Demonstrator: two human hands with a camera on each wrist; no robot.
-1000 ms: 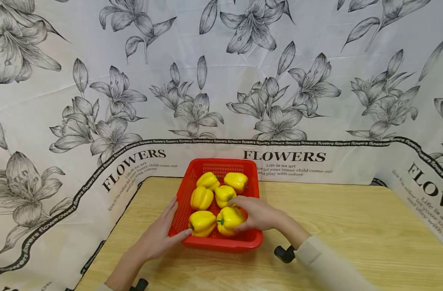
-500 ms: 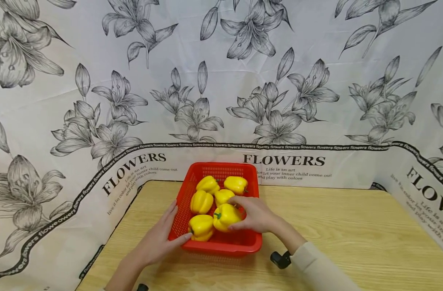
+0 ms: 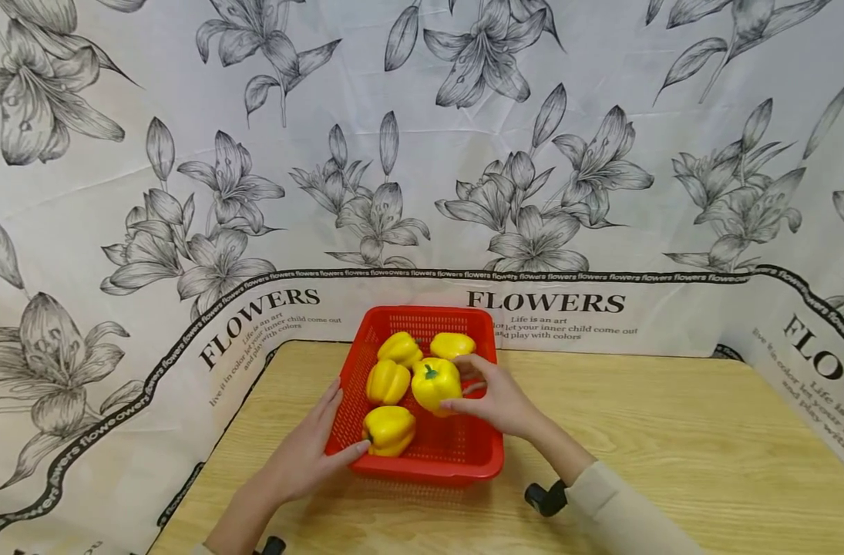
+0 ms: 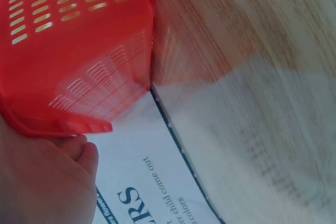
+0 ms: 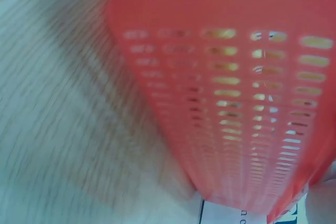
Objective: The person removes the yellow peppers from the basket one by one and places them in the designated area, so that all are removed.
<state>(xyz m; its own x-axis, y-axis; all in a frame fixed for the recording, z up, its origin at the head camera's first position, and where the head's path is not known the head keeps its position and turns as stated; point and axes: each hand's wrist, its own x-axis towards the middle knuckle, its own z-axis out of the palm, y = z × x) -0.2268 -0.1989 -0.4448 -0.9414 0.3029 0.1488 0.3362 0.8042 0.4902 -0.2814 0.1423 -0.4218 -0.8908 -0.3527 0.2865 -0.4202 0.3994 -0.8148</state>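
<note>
A red plastic basket [image 3: 435, 468] with slotted walls stands on the wooden table, yellow bell peppers inside. My right hand [image 3: 494, 397] holds one yellow bell pepper [image 3: 435, 384] between thumb and fingers over the middle of the basket, its green stem facing up. It covers the spot where another pepper lay. Other peppers sit around it: one at the front left [image 3: 390, 431], one at mid left [image 3: 388, 382], and two at the back, a left pepper [image 3: 398, 351] and a right pepper [image 3: 452, 344]. My left hand [image 3: 304, 455] grips the basket's front left corner, thumb over the rim; in the left wrist view its fingertips [image 4: 89, 157] meet the rim.
Light wooden tabletop [image 3: 637, 439] extends to the right of the basket. A white cloth [image 3: 394, 231] printed with flowers and lettering hangs behind and at the sides. Black pieces show at both wrists, one by the right sleeve [image 3: 623, 501].
My right hand has lifted the front right pepper and moved it back over the basket's middle, turning its stem up. The basket's front right is bared. My left hand stays at the corner.
</note>
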